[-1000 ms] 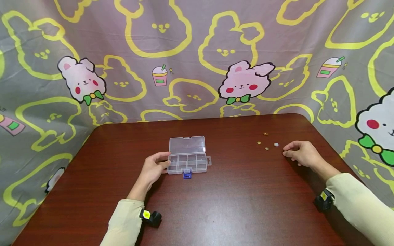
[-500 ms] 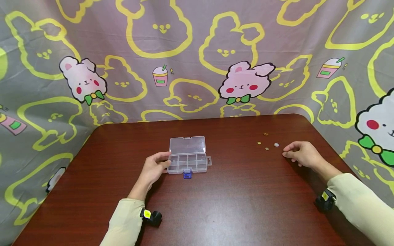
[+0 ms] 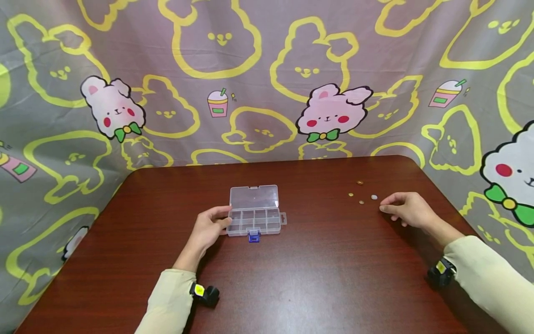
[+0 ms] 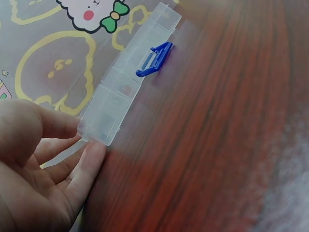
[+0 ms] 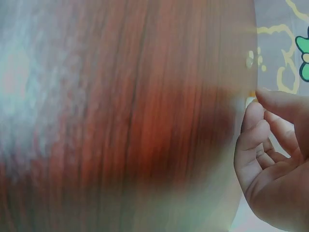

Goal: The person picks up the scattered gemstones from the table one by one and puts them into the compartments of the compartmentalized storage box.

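Observation:
A clear plastic compartment box (image 3: 254, 221) stands on the table with its lid (image 3: 254, 197) raised and its blue latch (image 3: 253, 236) hanging at the front. My left hand (image 3: 210, 227) grips the box's left end between thumb and fingers, which the left wrist view shows up close. At the right, my right hand (image 3: 409, 208) hovers low, thumb and forefinger tips nearly together; whether anything tiny sits between them is hidden. Just left of it lie a whitish piece (image 3: 374, 197), a brown one (image 3: 361, 202), a yellowish one (image 3: 351, 194) and an amber ring-like one (image 3: 360, 182).
The dark red wooden table (image 3: 317, 278) reaches back to a patterned curtain (image 3: 258, 93), which also hangs along both sides. A hang tab (image 3: 283, 218) sticks out from the box's right end. Each wrist carries a small black camera.
My right hand has shifted slightly to the left, towards the whitish piece. The left hand and the box stay where they were.

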The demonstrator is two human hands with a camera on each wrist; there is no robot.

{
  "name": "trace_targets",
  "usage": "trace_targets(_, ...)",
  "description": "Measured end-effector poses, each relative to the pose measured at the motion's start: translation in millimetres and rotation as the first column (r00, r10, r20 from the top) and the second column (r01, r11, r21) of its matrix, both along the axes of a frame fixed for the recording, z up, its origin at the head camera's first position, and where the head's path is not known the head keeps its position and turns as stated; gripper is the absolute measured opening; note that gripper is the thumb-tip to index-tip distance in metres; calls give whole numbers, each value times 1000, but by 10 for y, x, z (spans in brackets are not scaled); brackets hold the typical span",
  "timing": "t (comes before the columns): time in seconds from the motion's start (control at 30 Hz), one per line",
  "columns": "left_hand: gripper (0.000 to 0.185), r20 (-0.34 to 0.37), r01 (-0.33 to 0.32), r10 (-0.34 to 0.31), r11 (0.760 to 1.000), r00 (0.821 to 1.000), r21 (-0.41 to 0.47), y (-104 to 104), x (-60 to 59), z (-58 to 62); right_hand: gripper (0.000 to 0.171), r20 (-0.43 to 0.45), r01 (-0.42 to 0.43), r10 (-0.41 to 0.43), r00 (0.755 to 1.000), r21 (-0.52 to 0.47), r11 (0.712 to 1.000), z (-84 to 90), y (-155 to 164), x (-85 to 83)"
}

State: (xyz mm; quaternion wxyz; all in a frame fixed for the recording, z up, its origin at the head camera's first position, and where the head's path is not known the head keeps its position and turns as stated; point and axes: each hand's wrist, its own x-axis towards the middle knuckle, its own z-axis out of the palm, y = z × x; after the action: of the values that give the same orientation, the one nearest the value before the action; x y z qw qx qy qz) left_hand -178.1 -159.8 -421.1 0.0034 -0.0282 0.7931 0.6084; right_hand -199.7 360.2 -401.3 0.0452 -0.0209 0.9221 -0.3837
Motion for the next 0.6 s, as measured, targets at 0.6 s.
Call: trace_targets(0.6,36,-7,5,-5,1000,1000,-5,-6,19,13,29,55,-72,84,995,-192,979,56,-371,46)
